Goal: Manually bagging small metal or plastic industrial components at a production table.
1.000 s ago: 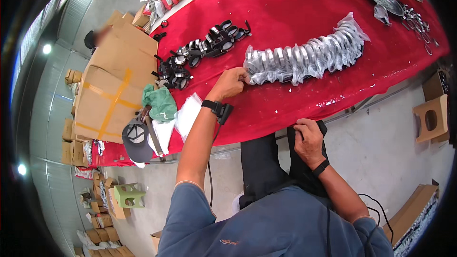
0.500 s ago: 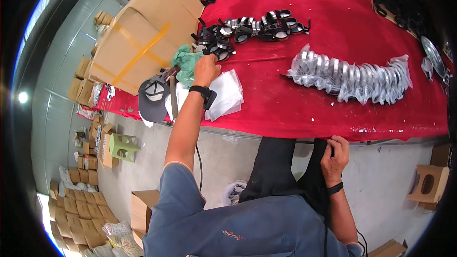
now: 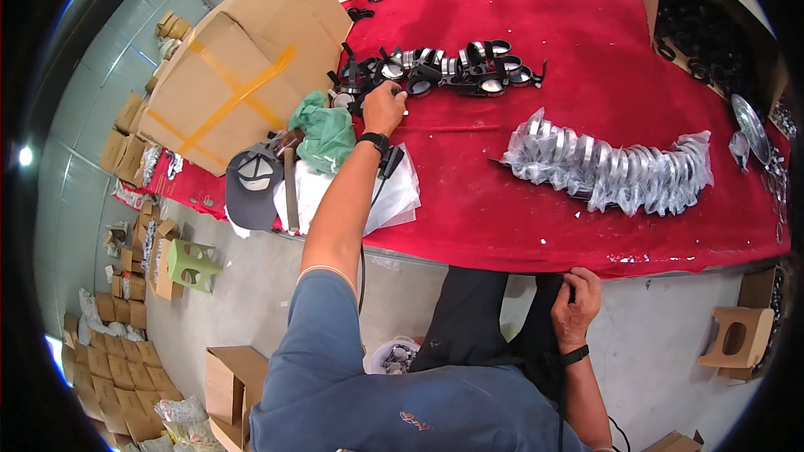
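My left hand (image 3: 384,109) reaches over the table, its curled fingers down at the near side of a pile of black-and-silver round clamp-like parts (image 3: 423,85). Whatever its fingertips grip is hidden. Beside that wrist lie a crumpled green plastic bag (image 3: 325,132) and white sheets (image 3: 394,201). My right hand (image 3: 576,305) is bent at the table's front edge, above my dark trouser leg; its fingers are curled, and anything inside them is out of sight. Farther right on the red cloth (image 3: 469,176) lies a curved row of silver rings in clear plastic wrapping (image 3: 611,163).
A grey cap (image 3: 254,188) and a wooden-handled tool (image 3: 291,192) lie left of my left forearm. A large taped carton (image 3: 239,75) stands behind them. An open box of black parts (image 3: 703,33) is at the far right. Below the table are a bucket (image 3: 394,357) and a green stool (image 3: 193,265).
My left hand has moved right and slightly forward, from beside the green bag to the pile of round parts. My right hand stays at the table's edge. The whole view has shifted slightly.
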Tool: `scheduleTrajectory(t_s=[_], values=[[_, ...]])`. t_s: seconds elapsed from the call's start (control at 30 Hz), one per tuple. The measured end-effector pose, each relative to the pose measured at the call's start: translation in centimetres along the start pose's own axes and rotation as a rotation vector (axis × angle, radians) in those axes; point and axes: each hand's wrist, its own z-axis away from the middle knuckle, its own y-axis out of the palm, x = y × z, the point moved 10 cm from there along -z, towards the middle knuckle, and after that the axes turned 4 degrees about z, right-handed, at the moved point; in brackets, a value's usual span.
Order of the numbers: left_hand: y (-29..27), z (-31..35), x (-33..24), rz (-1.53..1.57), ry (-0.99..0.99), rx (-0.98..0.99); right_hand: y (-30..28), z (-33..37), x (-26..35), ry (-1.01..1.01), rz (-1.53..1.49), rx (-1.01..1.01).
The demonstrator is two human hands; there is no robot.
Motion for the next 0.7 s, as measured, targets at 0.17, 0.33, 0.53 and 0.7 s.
scheduleTrajectory(t_s=[0.17,0.33,0.53,0.7], values=[[-1.6,-1.3,1.3,0.29,-0.239,-0.112,0.2,0.3,0.2,0.003,0.006,0.019],[-3.7,-1.2,3.8,1.213,-0.55,-0.015,0.7,0.1,1.2,-0.027,-0.035,0.02],[-4.7,7.1,-5.6,1.603,-0.461,0.273,0.5,0.4,1.8,-0.009,-0.08,0.001],[-2.2,21.3,-11.9,1.709,-0.534,0.357,4.9,-0.8,1.2,0.487,-0.511,0.401]])
